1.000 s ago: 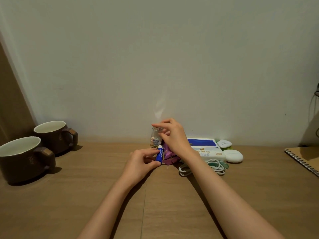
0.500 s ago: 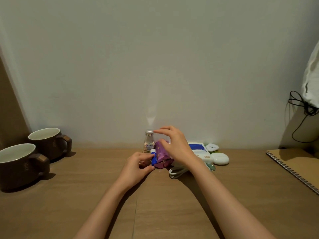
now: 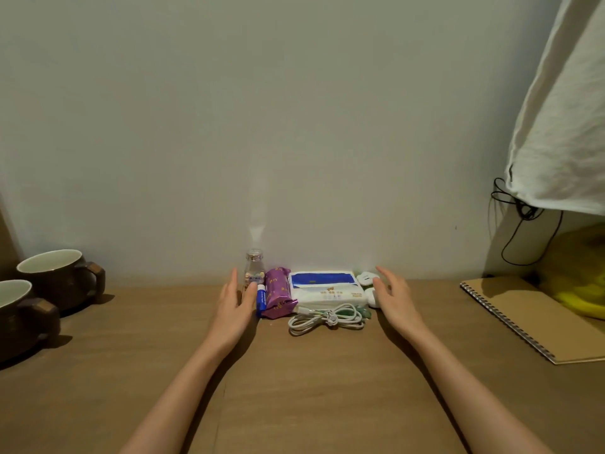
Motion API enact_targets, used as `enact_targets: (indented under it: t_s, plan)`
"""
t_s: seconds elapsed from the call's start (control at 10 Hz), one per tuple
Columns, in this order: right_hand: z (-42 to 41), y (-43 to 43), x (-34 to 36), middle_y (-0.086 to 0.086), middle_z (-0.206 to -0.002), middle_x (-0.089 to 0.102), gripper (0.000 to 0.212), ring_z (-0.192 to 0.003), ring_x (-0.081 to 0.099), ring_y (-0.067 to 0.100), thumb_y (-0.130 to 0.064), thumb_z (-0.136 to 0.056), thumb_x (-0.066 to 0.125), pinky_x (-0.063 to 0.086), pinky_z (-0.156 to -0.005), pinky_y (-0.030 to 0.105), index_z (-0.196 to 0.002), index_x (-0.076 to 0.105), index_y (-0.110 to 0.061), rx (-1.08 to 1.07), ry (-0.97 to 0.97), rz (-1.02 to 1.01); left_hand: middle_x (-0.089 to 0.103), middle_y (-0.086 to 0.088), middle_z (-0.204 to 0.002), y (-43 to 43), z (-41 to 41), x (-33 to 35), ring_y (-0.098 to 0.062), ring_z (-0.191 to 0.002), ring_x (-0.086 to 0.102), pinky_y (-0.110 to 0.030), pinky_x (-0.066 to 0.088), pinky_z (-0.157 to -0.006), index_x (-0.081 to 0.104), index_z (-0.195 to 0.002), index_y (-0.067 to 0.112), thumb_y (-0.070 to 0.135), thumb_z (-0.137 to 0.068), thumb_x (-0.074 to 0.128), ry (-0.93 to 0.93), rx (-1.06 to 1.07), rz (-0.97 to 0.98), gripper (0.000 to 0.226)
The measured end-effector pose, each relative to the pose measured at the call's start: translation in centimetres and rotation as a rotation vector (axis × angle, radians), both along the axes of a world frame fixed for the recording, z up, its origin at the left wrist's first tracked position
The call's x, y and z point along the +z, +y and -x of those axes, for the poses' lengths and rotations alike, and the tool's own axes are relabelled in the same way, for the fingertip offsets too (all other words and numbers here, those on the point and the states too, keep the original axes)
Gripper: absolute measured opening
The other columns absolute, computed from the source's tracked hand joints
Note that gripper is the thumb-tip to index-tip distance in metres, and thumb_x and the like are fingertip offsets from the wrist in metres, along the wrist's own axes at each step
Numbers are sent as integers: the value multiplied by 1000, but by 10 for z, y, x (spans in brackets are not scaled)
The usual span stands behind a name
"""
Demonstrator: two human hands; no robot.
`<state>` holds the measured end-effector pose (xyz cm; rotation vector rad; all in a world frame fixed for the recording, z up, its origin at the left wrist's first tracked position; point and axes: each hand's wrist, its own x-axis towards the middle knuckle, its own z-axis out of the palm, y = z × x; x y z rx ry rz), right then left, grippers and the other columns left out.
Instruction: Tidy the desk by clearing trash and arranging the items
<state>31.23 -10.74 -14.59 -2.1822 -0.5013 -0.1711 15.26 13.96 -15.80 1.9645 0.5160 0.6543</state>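
My left grip [image 3: 234,306] and right grip [image 3: 393,298], both spread empty, bracket the small bottle [image 3: 254,271] and tissue pack [image 3: 327,288], likely to square the row.

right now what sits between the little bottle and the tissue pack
A purple snack packet, with a small blue tube against its left side, as the head view shows.

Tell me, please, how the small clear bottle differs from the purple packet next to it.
The small clear bottle stands upright; the purple packet lies flat on the desk. The bottle is see-through with a silvery cap; the packet is opaque purple with pale print. The bottle sits back near the wall; the packet reaches further forward. Both sit left of the tissue pack.
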Motion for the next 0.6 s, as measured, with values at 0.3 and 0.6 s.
enact_targets:
  t_s: [0.3,0.6]
  plan:
    - [8,2,-2,-5,-135,53,36,-122,49,15,-30,-100,40,38,-92,27,-134,49,-23,102,-5,28,20,3,-157,0,-23,-12,-14,-143,20,-44,21,-117,12,-150,22,76,-71,41,71,-21,-59,100]
    - [7,-1,-6,-1,-136,54,35,-123,48,15,-23,-99,45,33,-90,21,-132,53,-16,57,-85,-38,26,6,-155,6,-26,-18,-10,-141,25,-43,24,-116,18,-149,25,72,-75,44,-32,-34,-5,91]
